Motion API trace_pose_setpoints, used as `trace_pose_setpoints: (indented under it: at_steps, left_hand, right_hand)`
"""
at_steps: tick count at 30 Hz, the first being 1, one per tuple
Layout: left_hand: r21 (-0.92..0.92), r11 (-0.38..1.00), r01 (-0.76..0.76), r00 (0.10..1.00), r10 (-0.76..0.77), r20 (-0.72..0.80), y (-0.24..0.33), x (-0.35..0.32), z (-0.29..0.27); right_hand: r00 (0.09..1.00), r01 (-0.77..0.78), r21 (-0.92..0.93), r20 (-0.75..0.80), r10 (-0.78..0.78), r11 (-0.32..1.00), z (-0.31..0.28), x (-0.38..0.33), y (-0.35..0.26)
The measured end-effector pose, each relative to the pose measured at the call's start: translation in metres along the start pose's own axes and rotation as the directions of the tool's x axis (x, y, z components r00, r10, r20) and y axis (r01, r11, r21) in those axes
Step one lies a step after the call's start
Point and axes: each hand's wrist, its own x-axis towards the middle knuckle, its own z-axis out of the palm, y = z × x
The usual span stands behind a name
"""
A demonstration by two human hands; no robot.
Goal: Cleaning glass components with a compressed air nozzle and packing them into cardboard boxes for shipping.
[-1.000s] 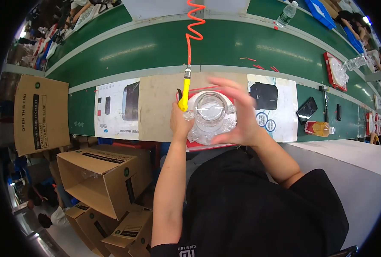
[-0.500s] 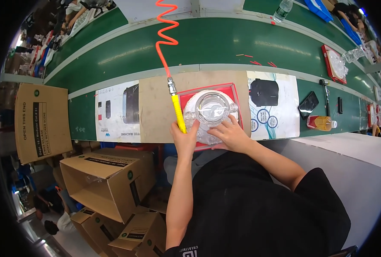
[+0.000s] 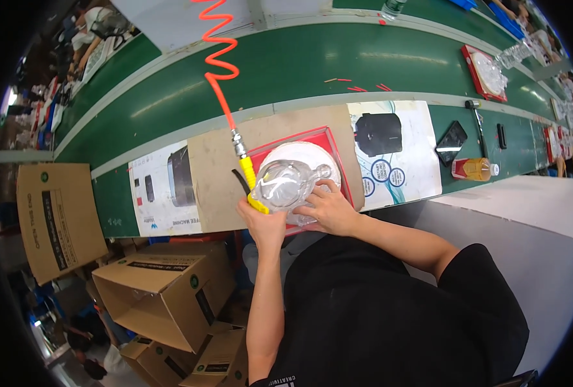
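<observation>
A clear moulded plastic piece (image 3: 285, 186) with a round middle and knobbed edge is tilted above a white round part (image 3: 312, 153). That white part sits in a red shallow box (image 3: 330, 143). My left hand (image 3: 264, 224) is closed around the lower end of a yellow air blow gun (image 3: 248, 173), its thumb by the clear piece's near left edge. My right hand (image 3: 331, 209) grips the right edge of the clear piece with bent fingers. A coiled orange hose (image 3: 222, 97) runs up from the gun.
Flattened printed cardboard (image 3: 199, 164) covers the green bench (image 3: 273, 71). To the right lie a phone (image 3: 451, 142), a hammer-like tool (image 3: 478, 122) and a drink bottle (image 3: 474, 169). Another red box (image 3: 473, 71) stands farther back. Open cartons (image 3: 151, 284) are stacked at lower left.
The clear piece has come up off the white part and shifted left, tilting, with both hands at it. More of the white part shows. The whole view has also shifted.
</observation>
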Motion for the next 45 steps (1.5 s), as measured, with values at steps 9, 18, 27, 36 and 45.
trace_pose_setpoints:
  at_steps: [9, 18, 27, 36, 45]
  left_hand:
    - [-0.088, 0.991, 0.102, 0.991, -0.093, 0.095, -0.004, -0.001, -0.003]
    - [-0.09, 0.99, 0.105, 0.978, -0.086, 0.19, -0.012, 0.002, -0.012]
    - [-0.068, 0.993, 0.096, 0.975, -0.081, 0.208, -0.003, 0.004, -0.018]
    - [-0.062, 0.988, 0.141, 0.977, -0.129, 0.167, 0.0, -0.001, -0.011]
    - [0.022, 0.986, 0.165, 0.976, -0.167, 0.143, 0.005, -0.002, -0.013]
  right_hand:
    - [0.998, -0.003, -0.039, 0.069, 0.006, 0.999, 0.006, -0.001, 0.003]
    - [0.993, -0.001, 0.051, 0.116, -0.005, 0.999, 0.004, -0.002, 0.005]
    - [0.994, 0.009, 0.062, 0.111, -0.016, 0.998, 0.003, -0.002, 0.006]
    - [0.992, 0.006, 0.078, 0.123, -0.015, 0.997, -0.003, -0.001, 0.008]
    - [0.917, -0.253, 0.188, -0.266, 0.297, 0.949, -0.012, -0.015, 0.023]
